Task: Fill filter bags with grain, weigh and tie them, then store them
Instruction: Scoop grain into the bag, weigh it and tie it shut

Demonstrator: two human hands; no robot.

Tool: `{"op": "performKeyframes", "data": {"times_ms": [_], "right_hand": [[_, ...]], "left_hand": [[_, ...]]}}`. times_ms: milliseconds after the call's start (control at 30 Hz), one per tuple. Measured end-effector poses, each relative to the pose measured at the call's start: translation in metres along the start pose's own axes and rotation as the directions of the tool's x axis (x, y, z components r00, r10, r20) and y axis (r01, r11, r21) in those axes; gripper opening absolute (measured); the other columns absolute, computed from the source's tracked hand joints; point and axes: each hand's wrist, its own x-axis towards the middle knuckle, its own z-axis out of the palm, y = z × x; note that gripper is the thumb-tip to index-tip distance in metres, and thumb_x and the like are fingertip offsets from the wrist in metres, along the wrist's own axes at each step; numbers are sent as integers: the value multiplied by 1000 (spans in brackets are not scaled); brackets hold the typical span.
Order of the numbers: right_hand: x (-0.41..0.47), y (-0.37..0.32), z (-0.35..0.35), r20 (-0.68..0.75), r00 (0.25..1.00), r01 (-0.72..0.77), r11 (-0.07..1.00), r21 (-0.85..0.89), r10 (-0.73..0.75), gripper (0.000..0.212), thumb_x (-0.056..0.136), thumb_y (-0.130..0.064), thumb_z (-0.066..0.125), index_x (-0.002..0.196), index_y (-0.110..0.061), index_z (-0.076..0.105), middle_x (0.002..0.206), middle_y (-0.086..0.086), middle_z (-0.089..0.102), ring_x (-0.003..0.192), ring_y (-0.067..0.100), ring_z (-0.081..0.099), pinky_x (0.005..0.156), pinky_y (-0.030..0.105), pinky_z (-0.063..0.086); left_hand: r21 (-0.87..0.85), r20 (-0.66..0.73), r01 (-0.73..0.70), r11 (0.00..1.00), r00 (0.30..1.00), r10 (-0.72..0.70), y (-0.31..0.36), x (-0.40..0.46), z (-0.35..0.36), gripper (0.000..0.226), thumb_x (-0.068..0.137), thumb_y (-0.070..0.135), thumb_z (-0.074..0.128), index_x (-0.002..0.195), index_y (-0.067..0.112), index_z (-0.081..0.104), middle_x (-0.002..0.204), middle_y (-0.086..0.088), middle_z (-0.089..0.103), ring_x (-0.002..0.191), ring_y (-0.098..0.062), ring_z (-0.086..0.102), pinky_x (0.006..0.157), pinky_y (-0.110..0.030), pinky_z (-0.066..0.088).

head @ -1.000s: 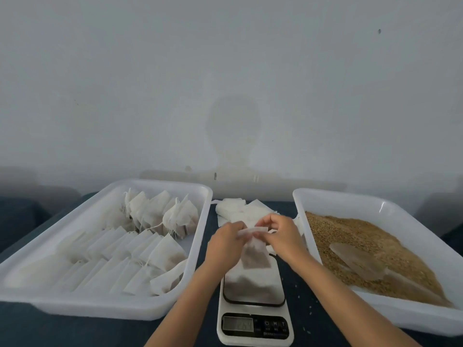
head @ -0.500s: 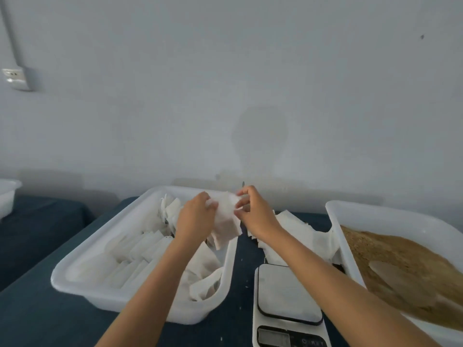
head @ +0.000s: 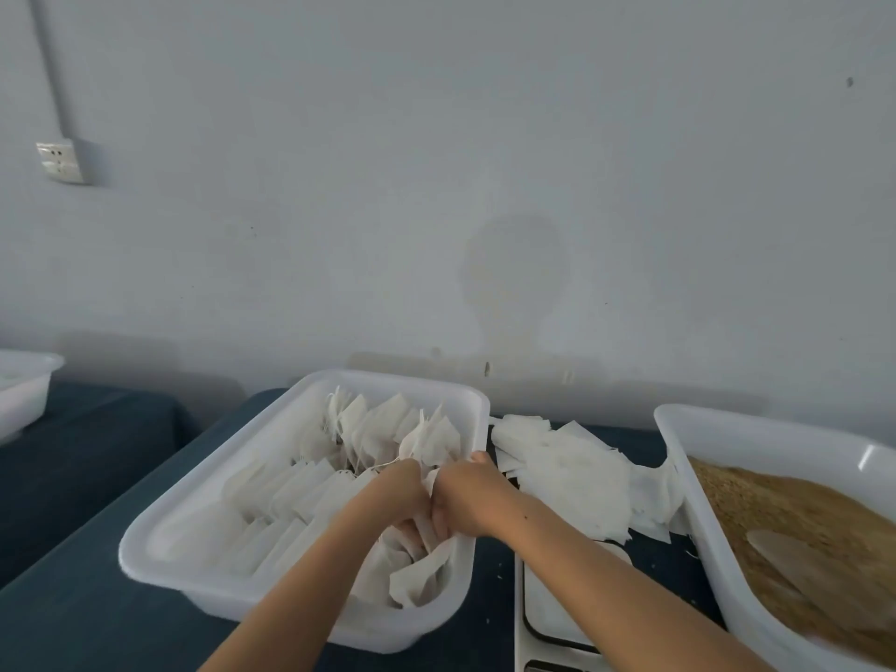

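A white storage tray [head: 160, 531] on the left holds several filled white filter bags [head: 388, 434] in rows. My left hand [head: 395, 494] and my right hand [head: 468, 497] are pressed together over the tray's right side. Both grip one filter bag [head: 426, 528], which is mostly hidden between my fingers and lowered among the other bags. A pile of flat empty filter bags [head: 567, 468] lies on the dark table behind the scale [head: 552, 608]. The tray of brown grain [head: 795, 506] stands at the right, with a translucent scoop [head: 800, 560] lying on the grain.
The table has a dark blue cover [head: 72, 618]. Another white tray [head: 22, 390] shows at the far left edge. A wall socket [head: 60, 160] is mounted on the grey wall behind.
My hands carried the filter bag from above the scale leftward and then down into the storage tray. The view turned left with them.
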Motion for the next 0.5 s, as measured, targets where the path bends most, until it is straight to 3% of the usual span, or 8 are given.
{"op": "performKeyframes", "data": {"times_ms": [67, 100, 167, 233, 333, 400, 500], "right_hand": [[6, -3, 0, 65, 998, 10, 999, -40, -7, 16, 91, -19, 48, 90, -12, 62, 100, 5, 62, 104, 24, 52, 104, 44, 23], [10, -5, 1, 95, 995, 14, 999, -48, -9, 12, 91, -20, 49, 89, -14, 59, 102, 5, 62, 107, 24, 51, 106, 46, 20], [14, -9, 2, 128, 992, 13, 998, -67, -5, 18, 91, -21, 49, 102, -12, 60, 111, 7, 61, 115, 26, 48, 108, 50, 16], [15, -10, 2, 152, 988, 2, 997, -80, 10, 28, 93, -21, 47, 116, -9, 58, 119, 10, 58, 123, 28, 43, 111, 53, 8], [12, -11, -1, 213, 977, 4, 996, -84, 14, 32, 96, -19, 42, 121, -6, 57, 132, 15, 51, 136, 31, 29, 113, 58, -5], [10, -12, -2, 287, 958, 26, 992, -124, 10, 34, 98, -18, 38, 125, -6, 55, 139, 14, 45, 142, 31, 17, 112, 60, -10], [6, -13, -3, 330, 944, 40, 992, -116, 1, 37, 99, -19, 34, 129, -6, 52, 144, 14, 40, 145, 31, 5, 110, 62, -14]], "left_hand": [[86, 53, -28, 996, 998, 23, -1, 2, 0, 24, 85, 18, 63, 70, 13, 45, 69, 0, 51, 100, -22, 59, 87, -28, 46], [147, 50, -26, 989, 999, 19, 1, 1, -1, 16, 85, 21, 65, 80, 10, 54, 80, -3, 60, 107, -22, 59, 91, -27, 44], [218, 33, -9, 976, 999, 2, 1, 7, 3, 33, 88, 26, 63, 115, 6, 59, 115, -10, 63, 116, -21, 55, 96, -26, 39], [256, 21, -24, 966, 1000, 19, 2, 11, 6, 39, 92, 25, 58, 125, 6, 53, 129, -10, 57, 120, -21, 52, 99, -25, 36], [309, -20, -52, 950, 998, 61, -3, 22, 14, 17, 92, 18, 56, 106, 7, 59, 124, -11, 60, 113, -21, 58, 83, -19, 44], [321, -80, -63, 945, 992, 94, -4, 24, 16, 22, 91, 11, 56, 112, 5, 58, 121, -11, 60, 109, -22, 61, 70, -17, 45], [349, -70, -95, 932, 989, 127, -6, 23, 15, 30, 89, 11, 57, 119, 5, 56, 121, -11, 60, 109, -22, 61, 67, -17, 45]]}}
